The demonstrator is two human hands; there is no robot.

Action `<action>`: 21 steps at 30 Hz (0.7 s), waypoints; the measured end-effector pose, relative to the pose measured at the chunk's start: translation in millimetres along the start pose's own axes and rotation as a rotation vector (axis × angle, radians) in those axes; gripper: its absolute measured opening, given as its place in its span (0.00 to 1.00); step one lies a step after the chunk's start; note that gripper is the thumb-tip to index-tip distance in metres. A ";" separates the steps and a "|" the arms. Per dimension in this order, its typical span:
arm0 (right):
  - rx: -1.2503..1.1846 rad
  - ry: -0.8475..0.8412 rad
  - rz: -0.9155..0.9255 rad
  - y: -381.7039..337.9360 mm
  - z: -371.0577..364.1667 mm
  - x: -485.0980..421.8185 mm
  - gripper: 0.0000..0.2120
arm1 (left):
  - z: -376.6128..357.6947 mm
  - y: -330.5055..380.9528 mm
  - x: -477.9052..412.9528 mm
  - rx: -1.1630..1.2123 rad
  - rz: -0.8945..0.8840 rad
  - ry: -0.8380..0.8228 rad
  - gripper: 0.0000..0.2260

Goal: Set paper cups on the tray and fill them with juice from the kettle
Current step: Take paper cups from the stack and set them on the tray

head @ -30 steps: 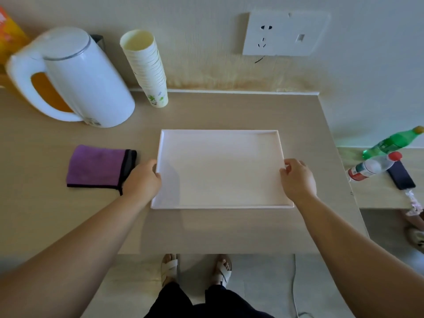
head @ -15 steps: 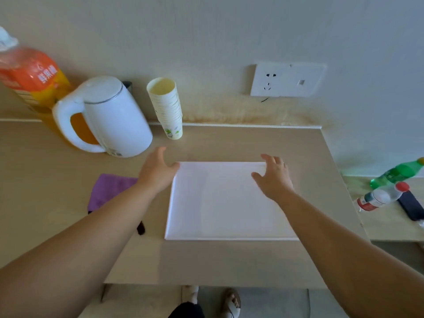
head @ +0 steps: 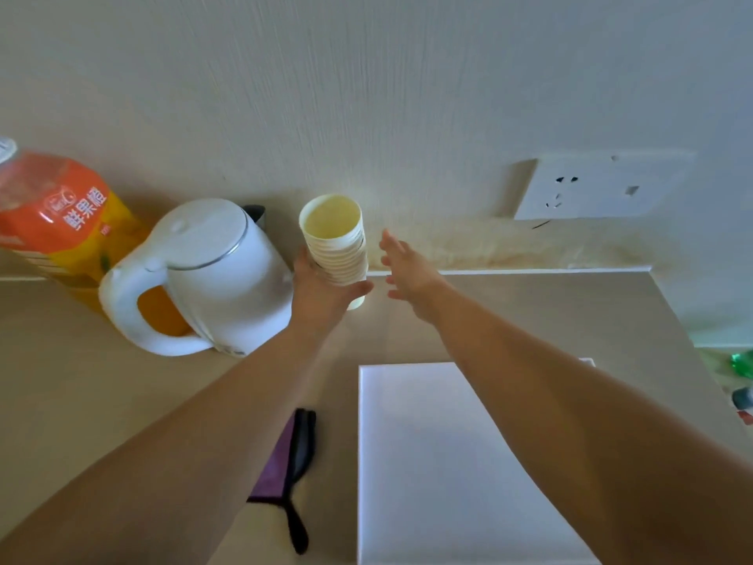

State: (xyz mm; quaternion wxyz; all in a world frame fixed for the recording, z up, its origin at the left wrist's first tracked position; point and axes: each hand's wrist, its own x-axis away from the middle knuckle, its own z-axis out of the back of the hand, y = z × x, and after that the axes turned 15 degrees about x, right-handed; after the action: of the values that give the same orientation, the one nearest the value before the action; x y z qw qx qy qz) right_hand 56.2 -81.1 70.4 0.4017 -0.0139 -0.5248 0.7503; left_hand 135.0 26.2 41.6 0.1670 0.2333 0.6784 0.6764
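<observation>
The stack of paper cups (head: 336, 246) is by the wall, and the left hand (head: 322, 295) wraps around its lower part. The right hand (head: 407, 271) is open, just beside it. I think the step is getting cups. Next, one must be pulled off. The top cup looks empty. The tray (head: 428, 462), nearer than both hands, has no cups. The kettle (head: 220, 271), left of the left hand, has its lid shut.

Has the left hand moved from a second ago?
Yes. The left hand left the tray edge and went toward the wall, now gripping the cup stack.
</observation>
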 end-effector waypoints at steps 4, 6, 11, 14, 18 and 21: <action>-0.077 -0.048 -0.019 -3.6 -13.6 -14.7 0.26 | -0.5 -5.0 -6.1 0.027 -0.043 -0.047 0.32; -0.166 -0.085 -0.036 -3.2 -19.8 -15.5 0.28 | -4.2 -5.7 -6.7 0.018 -0.081 -0.075 0.28; -0.288 -0.064 -0.053 -4.5 -18.1 1.8 0.27 | -2.7 -0.7 -4.8 -0.037 -0.169 -0.045 0.29; -0.339 -0.062 -0.043 -7.2 -6.2 23.6 0.27 | -3.5 12.3 3.6 -0.083 -0.263 -0.070 0.23; -0.382 -0.105 0.067 -26.6 16.9 66.5 0.24 | -0.3 48.3 23.6 -0.026 -0.384 -0.151 0.20; -0.296 -0.101 0.105 -43.6 38.7 94.4 0.25 | 2.9 76.1 37.5 -0.041 -0.364 -0.184 0.26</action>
State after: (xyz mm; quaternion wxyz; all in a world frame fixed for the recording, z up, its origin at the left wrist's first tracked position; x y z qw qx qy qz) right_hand 0.8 -47.3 160.4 0.3288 -0.0625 -0.6475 0.6846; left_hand 112.2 47.2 120.7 0.3525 0.1645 0.6772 0.6246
